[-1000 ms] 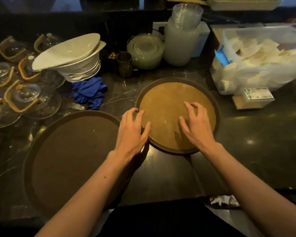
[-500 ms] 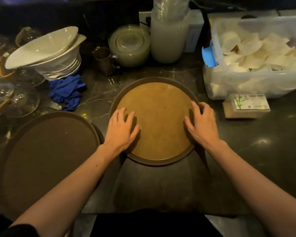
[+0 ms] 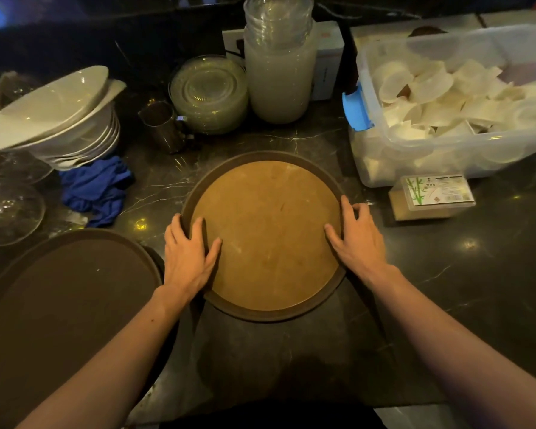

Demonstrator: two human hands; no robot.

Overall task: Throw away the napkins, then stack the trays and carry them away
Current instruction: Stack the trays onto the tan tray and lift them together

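Note:
A round tray [image 3: 269,230] with a tan inner surface and a dark rim lies flat on the dark marble counter, straight in front of me. My left hand [image 3: 187,255] clasps its left rim, thumb on the tan surface and fingers curled over the edge. On the opposite rim my right hand [image 3: 358,239] holds it the same way. A larger dark brown round tray [image 3: 62,305] lies at the lower left, close beside the smaller one. Whether any napkins are here I cannot tell.
Stacked white bowls [image 3: 59,119], a blue cloth [image 3: 96,190] and glass lids [image 3: 9,209] crowd the left. A metal cup [image 3: 163,125], glass plates [image 3: 209,91] and tall frosted containers [image 3: 279,72] stand behind. A clear bin [image 3: 365,156] and a small box [image 3: 430,196] sit at right.
Both hands slid apart from the tray's tan middle out to its left and right rims and closed on them. My view shifted closer and to the right.

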